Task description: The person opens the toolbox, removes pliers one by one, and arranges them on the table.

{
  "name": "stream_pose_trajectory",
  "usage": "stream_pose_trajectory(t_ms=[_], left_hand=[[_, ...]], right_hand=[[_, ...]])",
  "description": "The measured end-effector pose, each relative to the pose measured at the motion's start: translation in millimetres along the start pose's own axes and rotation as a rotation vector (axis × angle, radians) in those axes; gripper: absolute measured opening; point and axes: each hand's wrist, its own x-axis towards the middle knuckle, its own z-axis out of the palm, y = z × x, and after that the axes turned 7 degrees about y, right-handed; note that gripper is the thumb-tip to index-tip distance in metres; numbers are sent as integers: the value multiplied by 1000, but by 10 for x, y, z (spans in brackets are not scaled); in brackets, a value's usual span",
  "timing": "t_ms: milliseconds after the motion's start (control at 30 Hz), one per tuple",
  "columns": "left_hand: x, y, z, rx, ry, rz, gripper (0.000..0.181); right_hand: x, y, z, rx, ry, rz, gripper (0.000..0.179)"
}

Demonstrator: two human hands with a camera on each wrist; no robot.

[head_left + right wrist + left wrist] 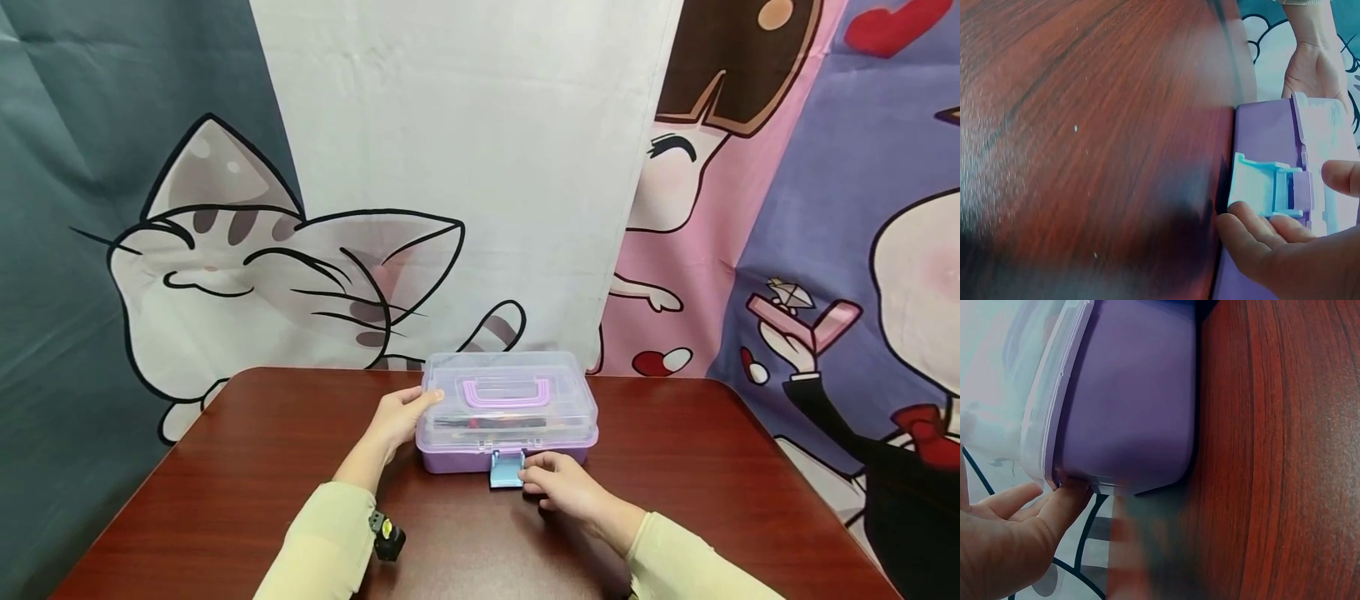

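A purple storage box [457,461] with a clear, closed lid [510,365] and a lilac handle [507,403] stands on the table. My left hand [397,415] holds the box's left side, thumb on top of the lid; in the left wrist view, fingers reach the rim at the corner. A light-blue latch [507,470] hangs at the front middle of the box, its flap swung down. My right hand [564,486] is at the latch's right edge, fingertips touching it. In the right wrist view its thumb [1342,177] stays apart, over the lid side.
Through the lid, slim dark and red items [487,423] show inside the box. The brown wooden table [255,483] spreads around it. Right behind the table hangs a cartoon-printed cloth [465,150]. A small black device [388,537] is worn at the left wrist.
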Motion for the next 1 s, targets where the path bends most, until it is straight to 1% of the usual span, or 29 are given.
stream_pose_trajectory(t_ms=[200, 367, 500, 667, 733, 833, 933, 1000], left_hand=[[7, -8, -4, 2, 9, 5, 70], [4, -5, 2, 8, 12, 13, 70], [-14, -3, -9, 16, 8, 12, 71], [-29, -29, -34, 11, -10, 15, 75], [-31, -41, -33, 3, -10, 18, 76], [-36, -49, -24, 5, -5, 34, 79], [-55, -46, -28, 42, 12, 57, 83], [-67, -41, -47, 57, 10, 74, 85]], right_hand=[[-19, -41, -60, -42, -39, -24, 46], [-24, -68, -101, -63, -45, -38, 46], [-34, -97, -128, -79, -47, -75, 45], [-52, -150, -168, -89, -64, -153, 42], [-56, -169, -198, -112, -65, -196, 40], [-52, -199, -248, -174, -41, -268, 36], [-54, -238, -302, -255, -5, -330, 33], [-60, -271, -338, -292, 4, -368, 32]])
